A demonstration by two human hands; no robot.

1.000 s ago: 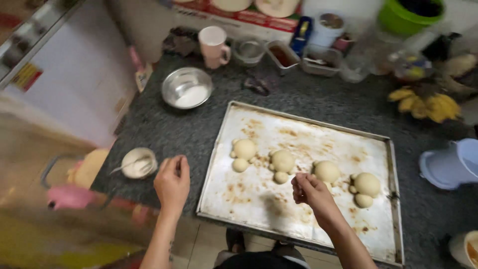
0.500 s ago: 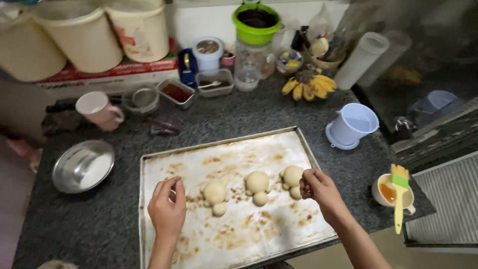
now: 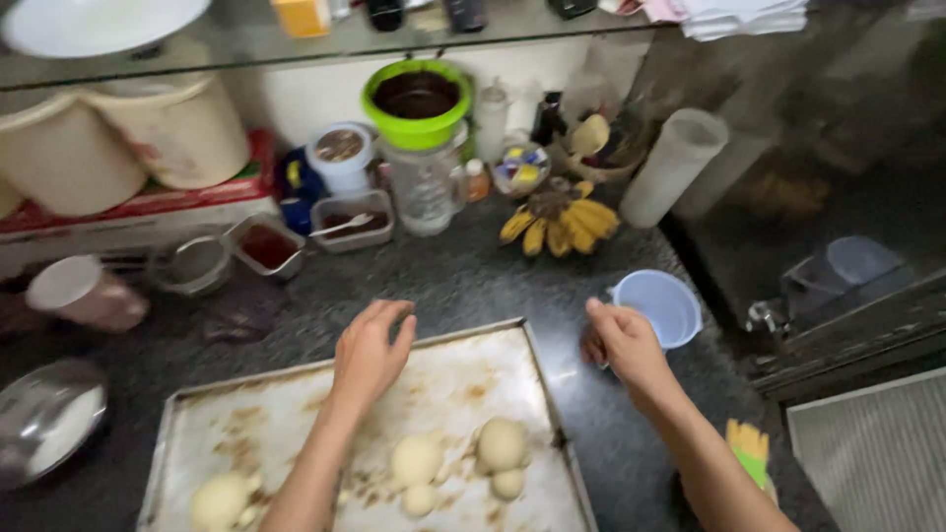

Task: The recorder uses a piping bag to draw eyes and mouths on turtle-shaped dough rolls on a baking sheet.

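Left hand point(image 3: 370, 350) hovers over the far edge of the baking tray point(image 3: 266, 433), palm down, fingers loosely spread and slightly curled, holding nothing. At its 3 o'clock the right hand point(image 3: 621, 340) hangs above the bare counter just off the tray's right rim, fingers drawn together as if pinching; whether anything sits between them cannot be told.

Dough balls point(image 3: 501, 445) lie on the stained metal tray at 5 and 6 o'clock from the left hand, each large round with a smaller one touching it; another pair point(image 3: 219, 500) sits near the tray's left corner.

Dark speckled stone makes up the counter point(image 3: 463, 281). A pale blue cup point(image 3: 658, 305) stands just beside the right hand at its 2 o'clock. Bananas point(image 3: 562, 222) lie at 12 o'clock, with jars, a green-rimmed tub point(image 3: 417, 99) and small containers crowded along the back wall under a shelf. A pink mug point(image 3: 84, 293) and a steel bowl point(image 3: 44, 419) sit at 9 o'clock from the tray.

Open stone runs between the tray's far edge and the back clutter. The counter ends at 3 o'clock beyond the cup.
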